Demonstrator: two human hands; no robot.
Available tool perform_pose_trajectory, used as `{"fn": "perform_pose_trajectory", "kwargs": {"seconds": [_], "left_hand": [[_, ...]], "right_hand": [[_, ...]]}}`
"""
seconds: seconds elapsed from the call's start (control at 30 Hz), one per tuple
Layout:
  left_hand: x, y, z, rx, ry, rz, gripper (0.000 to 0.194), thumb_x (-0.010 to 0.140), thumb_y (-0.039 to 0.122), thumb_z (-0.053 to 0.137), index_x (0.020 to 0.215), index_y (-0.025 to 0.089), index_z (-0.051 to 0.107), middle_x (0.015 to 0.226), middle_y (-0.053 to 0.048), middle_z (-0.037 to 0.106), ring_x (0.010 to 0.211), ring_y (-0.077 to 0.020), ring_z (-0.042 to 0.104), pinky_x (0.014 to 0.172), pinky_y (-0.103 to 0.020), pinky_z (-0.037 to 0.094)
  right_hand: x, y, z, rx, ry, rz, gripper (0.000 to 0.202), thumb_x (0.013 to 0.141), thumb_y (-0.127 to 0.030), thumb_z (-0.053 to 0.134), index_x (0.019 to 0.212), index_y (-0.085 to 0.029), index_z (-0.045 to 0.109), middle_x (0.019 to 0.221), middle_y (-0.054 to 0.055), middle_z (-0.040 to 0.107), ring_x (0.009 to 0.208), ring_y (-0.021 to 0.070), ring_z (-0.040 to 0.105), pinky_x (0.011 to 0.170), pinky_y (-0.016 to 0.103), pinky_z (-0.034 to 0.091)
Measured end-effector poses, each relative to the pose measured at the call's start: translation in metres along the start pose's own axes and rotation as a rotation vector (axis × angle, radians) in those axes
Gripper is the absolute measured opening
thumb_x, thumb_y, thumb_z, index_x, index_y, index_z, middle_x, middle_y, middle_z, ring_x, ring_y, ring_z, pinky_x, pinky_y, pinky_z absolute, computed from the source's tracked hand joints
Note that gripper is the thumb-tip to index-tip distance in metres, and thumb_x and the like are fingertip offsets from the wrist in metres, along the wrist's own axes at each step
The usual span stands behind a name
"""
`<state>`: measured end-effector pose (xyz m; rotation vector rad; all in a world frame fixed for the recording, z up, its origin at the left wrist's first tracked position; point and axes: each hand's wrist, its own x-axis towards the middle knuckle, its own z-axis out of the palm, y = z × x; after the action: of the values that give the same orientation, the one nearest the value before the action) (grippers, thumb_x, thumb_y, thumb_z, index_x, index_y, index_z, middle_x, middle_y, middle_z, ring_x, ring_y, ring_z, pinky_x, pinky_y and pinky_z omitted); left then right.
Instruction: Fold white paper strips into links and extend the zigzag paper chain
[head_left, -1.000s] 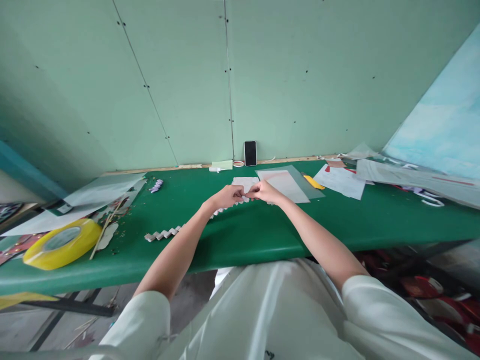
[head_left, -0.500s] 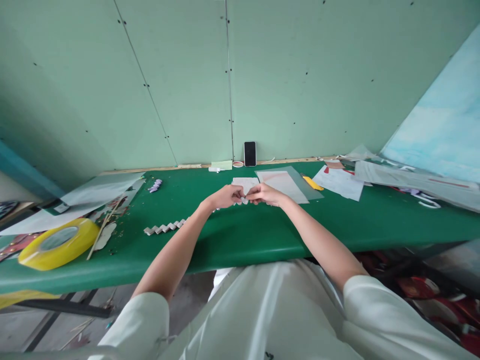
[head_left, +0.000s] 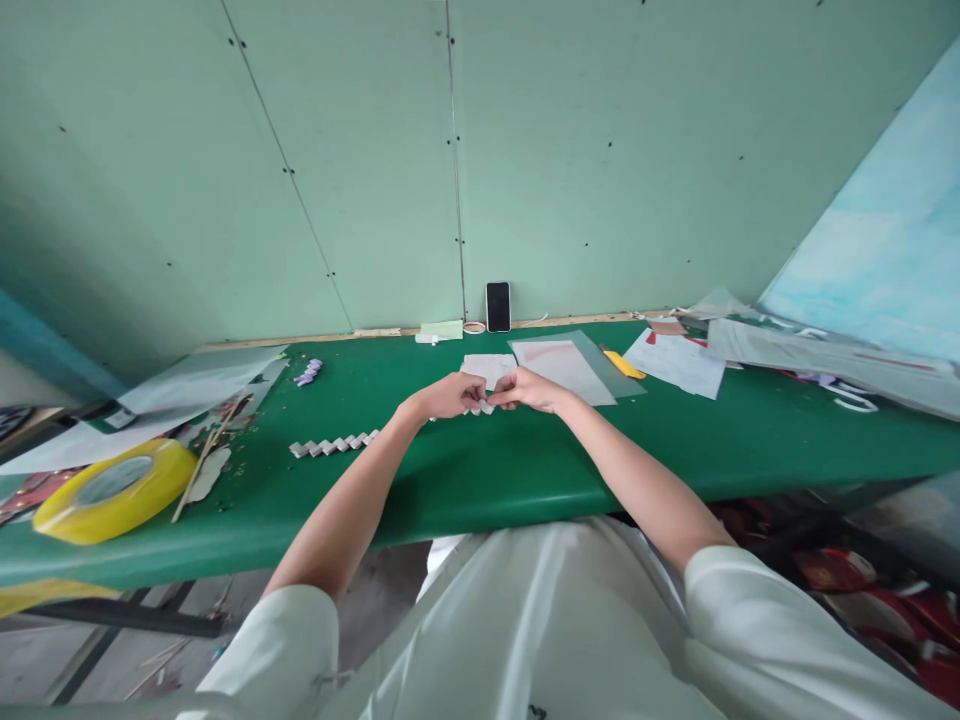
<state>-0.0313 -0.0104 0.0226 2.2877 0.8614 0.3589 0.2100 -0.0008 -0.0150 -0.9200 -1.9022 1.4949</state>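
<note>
A zigzag chain of folded paper lies on the green table, running from the left behind my left forearm toward my hands. My left hand pinches the right end of the chain from the left. Just beside it, my right hand has its thumb and finger closed at the same end piece. The fingertips of both hands almost meet. Behind them lies a small white paper piece, partly hidden by my fingers.
A phone leans on the wall. Translucent sheets, a yellow cutter and papers lie right. On the left are a yellow tape roll, thin sticks and small purple folded pieces.
The fingertips have shifted slightly, and a bit more of the white paper behind them shows. The visible chain at left has tilted slightly. Both hands stay at the chain's end.
</note>
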Motion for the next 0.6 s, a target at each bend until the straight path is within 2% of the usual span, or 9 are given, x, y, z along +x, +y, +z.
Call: {"fn": "perform_pose_trajectory", "kwargs": {"seconds": [0.13, 0.23, 0.37, 0.5, 0.6], "left_hand": [[-0.003, 0.001, -0.004, -0.014, -0.032, 0.006, 0.004, 0.084, 0.019, 0.058, 0.081, 0.020, 0.056, 0.091, -0.006, 0.075, 0.083, -0.0206, 0.071, 0.067, -0.027, 0.047], [-0.004, 0.004, -0.006, -0.016, -0.034, 0.010, 0.004, 0.085, 0.022, 0.058, 0.088, 0.019, 0.059, 0.090, -0.006, 0.074, 0.082, -0.0200, 0.069, 0.067, -0.027, 0.046], [-0.003, 0.010, -0.003, 0.056, 0.006, 0.012, 0.024, 0.088, 0.034, 0.063, 0.105, 0.019, 0.067, 0.096, -0.006, 0.073, 0.083, -0.0199, 0.065, 0.068, -0.027, 0.044], [0.000, 0.013, 0.001, 0.087, 0.035, 0.048, 0.035, 0.092, 0.050, 0.063, 0.103, 0.018, 0.073, 0.095, -0.005, 0.071, 0.085, -0.0200, 0.062, 0.070, -0.028, 0.042], [0.001, 0.013, 0.001, 0.037, 0.073, 0.082, 0.041, 0.094, 0.056, 0.061, 0.100, 0.017, 0.075, 0.088, -0.004, 0.069, 0.078, -0.0175, 0.058, 0.068, -0.027, 0.040]], "right_hand": [[0.000, -0.004, 0.002, 0.038, -0.017, 0.025, 0.043, 0.067, -0.050, 0.094, 0.078, -0.012, 0.076, 0.069, 0.003, 0.066, 0.064, 0.0132, 0.054, 0.060, 0.028, 0.039], [-0.001, -0.005, 0.002, 0.052, -0.005, 0.027, 0.044, 0.066, -0.051, 0.094, 0.076, -0.012, 0.074, 0.068, 0.002, 0.063, 0.062, 0.0125, 0.053, 0.059, 0.028, 0.038], [-0.003, -0.004, -0.001, 0.101, 0.034, 0.041, 0.045, 0.066, -0.051, 0.094, 0.076, -0.014, 0.071, 0.070, 0.001, 0.062, 0.061, 0.0115, 0.053, 0.058, 0.027, 0.038], [-0.004, -0.004, -0.004, 0.172, 0.034, 0.054, 0.042, 0.069, -0.047, 0.094, 0.075, -0.015, 0.067, 0.065, -0.002, 0.058, 0.060, 0.0113, 0.054, 0.058, 0.026, 0.040], [-0.004, -0.005, -0.004, 0.209, 0.037, -0.008, 0.039, 0.073, -0.046, 0.092, 0.078, -0.015, 0.069, 0.068, -0.001, 0.061, 0.062, 0.0117, 0.056, 0.060, 0.026, 0.044]]}}
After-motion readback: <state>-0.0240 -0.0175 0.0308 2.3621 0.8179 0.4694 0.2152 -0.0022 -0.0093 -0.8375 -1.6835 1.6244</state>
